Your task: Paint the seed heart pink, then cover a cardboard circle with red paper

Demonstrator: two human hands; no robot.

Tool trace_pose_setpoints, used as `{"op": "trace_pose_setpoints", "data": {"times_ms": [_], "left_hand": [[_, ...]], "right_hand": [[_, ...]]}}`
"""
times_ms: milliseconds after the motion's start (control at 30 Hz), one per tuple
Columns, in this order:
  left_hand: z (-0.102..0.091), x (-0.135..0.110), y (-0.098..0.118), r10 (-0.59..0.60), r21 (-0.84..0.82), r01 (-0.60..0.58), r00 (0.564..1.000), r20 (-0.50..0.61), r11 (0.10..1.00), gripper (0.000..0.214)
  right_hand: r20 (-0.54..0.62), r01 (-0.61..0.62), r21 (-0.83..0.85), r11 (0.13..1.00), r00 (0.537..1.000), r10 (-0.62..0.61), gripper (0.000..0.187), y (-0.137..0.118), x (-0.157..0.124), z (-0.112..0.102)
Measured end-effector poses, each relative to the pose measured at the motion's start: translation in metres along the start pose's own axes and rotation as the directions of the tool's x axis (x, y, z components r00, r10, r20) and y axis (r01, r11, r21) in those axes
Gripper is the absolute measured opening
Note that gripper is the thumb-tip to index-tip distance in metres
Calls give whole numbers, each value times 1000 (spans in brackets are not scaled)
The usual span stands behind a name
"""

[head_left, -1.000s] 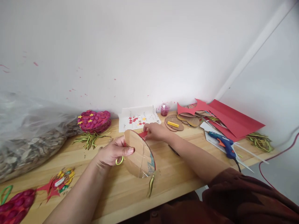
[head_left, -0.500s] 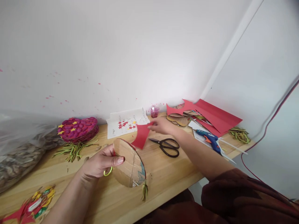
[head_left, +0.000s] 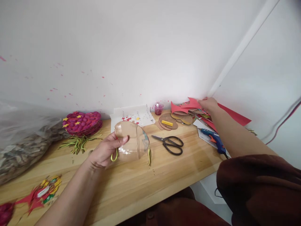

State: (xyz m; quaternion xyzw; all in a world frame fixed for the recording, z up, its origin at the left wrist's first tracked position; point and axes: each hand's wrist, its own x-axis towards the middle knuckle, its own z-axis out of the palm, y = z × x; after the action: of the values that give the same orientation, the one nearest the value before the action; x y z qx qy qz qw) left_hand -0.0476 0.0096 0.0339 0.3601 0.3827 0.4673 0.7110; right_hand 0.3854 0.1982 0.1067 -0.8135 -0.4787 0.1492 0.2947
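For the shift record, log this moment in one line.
left hand: holding cardboard piece | right hand: at red paper | scissors: on table, unheld | glue gun: unheld

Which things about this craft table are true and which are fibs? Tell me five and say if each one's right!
1. The left hand holds a cardboard piece. True.
2. The right hand holds the scissors. False: they lie on the table, and that hand is at the red paper.
3. The glue gun is blue and orange. True.
4. The yellow strips are inside a cup. False: they lie on the cardboard ovals.
5. Yellow stars sit on the bumpy stack. True.
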Motion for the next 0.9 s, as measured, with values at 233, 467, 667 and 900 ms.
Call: {"op": "trace_pose_setpoints", "data": {"times_ms": [233,467,667,900], "left_hand": [[-4,12,13,310,-156,-383,882,-354,911,47],[-7,15,19,401,-173,-517,800,-447,838,43],[-3,13,20,403,-159,-517,795,-453,841,45],[-2,12,20,415,-109,-505,798,-437,856,43]], "right_hand": [[181,311,-37,950,937,-300,34,10,-81,30],[554,699,-100,708,630,-544,32,25,-171,53],[523,739,-111,665,613,-593,27,33,-190,61],[479,775,-105,623,589,-651,20,42,-185,72]]}}
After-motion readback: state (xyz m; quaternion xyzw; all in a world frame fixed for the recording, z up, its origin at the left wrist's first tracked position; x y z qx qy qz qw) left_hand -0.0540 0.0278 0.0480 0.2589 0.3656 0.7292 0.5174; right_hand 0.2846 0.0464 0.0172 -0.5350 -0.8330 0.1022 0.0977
